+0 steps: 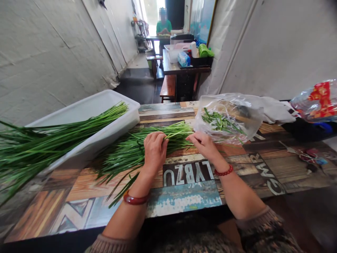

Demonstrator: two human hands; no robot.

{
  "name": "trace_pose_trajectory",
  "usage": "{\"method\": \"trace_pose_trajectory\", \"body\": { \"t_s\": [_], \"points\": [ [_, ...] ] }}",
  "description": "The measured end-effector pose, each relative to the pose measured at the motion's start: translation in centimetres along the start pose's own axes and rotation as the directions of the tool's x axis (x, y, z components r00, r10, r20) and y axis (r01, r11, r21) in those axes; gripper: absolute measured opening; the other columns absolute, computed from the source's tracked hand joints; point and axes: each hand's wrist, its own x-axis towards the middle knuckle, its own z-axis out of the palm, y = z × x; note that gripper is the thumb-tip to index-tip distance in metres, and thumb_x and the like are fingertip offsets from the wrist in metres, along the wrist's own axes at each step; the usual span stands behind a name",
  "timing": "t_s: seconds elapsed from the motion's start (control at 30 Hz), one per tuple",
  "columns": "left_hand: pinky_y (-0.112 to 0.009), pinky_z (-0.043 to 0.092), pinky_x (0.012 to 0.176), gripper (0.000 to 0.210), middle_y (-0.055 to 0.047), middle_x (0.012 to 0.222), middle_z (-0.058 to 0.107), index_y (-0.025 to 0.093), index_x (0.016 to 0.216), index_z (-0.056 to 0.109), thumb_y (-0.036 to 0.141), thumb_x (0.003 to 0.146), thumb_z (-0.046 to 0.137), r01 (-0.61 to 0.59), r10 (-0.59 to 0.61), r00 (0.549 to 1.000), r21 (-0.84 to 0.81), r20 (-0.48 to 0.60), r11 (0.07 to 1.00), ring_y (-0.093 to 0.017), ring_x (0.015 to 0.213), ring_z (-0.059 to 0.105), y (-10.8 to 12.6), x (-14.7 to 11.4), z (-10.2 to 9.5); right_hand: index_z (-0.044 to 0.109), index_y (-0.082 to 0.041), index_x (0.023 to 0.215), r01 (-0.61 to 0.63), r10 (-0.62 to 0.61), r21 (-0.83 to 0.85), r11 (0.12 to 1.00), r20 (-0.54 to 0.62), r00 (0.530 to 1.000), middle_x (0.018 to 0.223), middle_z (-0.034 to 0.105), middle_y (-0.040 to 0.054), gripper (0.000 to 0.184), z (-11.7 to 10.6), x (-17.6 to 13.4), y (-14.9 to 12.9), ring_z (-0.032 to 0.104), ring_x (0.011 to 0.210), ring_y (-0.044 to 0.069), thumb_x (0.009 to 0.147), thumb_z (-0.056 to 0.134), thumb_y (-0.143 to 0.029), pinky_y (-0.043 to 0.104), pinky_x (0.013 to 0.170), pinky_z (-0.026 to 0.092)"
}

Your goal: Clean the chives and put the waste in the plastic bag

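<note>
Left fingers [158, 136]: closed on a few chive stalks [174, 134], whose pale ends stuck out to our right.
Right fingers [195, 137]: curled, thumb and forefinger close together just beside those pale ends; we could not tell whether they pinched anything.
Loose garlic chives [118, 154]: lay in a broad heap on the printed tabletop [184, 202], under and around our left fingers, mostly aligned, a few blades straying toward us. We judged that plenty here was left to handle.
Clear plastic bag [254, 114]: lay open just beyond our right fingers, with short green scraps [219, 121] inside, so we took some picking to be done.
White plastic tub [126, 123]: stood to our left, near the heap, holding a long chive bundle [79, 130] whose leaves spilled over the rim. Whether that bundle was finished or waiting, we could not tell.
Far table: a person in green [163, 27] sat there, well apart from us.
</note>
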Motion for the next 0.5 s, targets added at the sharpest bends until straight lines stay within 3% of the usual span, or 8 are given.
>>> {"method": "trace_pose_trajectory", "body": {
  "t_s": [0.1,0.2,0.5],
  "points": [
    [-0.029,0.042,0.072,0.015,-0.004,0.087,0.061,0.02,0.097,0.056,0.026,0.096,0.043,0.029,-0.024,0.998,-0.089,0.053,0.996,-0.017,0.079,0.054,-0.25,-0.2,0.36,0.071,-0.019,0.083,0.063,-0.045,-0.146,0.987,0.121,0.992,0.081,0.068,0.0037,0.019,-0.2,-0.18,-0.15,0.061,0.079,0.016,0.092,0.057,-0.028,0.029,0.072,0.045],
    [-0.027,0.041,0.072,0.015,-0.004,0.09,0.062,0.02,0.1,0.056,0.028,0.097,0.043,0.039,-0.031,0.996,-0.087,0.087,0.995,-0.016,0.08,0.056,-0.14,-0.36,0.49,0.071,-0.019,0.081,0.119,-0.057,-0.318,0.94,0.198,0.978,0.078,0.066,0.0043,0.012,-0.27,-0.29,-0.35,0.059,0.077,0.017,0.089,0.062,-0.023,0.03,0.071,0.043],
    [-0.026,0.041,0.07,0.021,-0.004,0.087,0.063,0.021,0.098,0.058,0.031,0.098,0.039,0.049,-0.039,0.99,-0.071,0.139,0.996,-0.016,0.078,0.056,-0.22,-0.45,0.49,0.069,-0.022,0.082,0.114,-0.01,-0.504,0.856,0.205,0.979,0.083,0.064,0.0044,0.009,-0.4,-0.5,0.15,0.057,0.081,0.021,0.077,0.075,-0.026,0.032,0.073,0.039]
  ]
}}
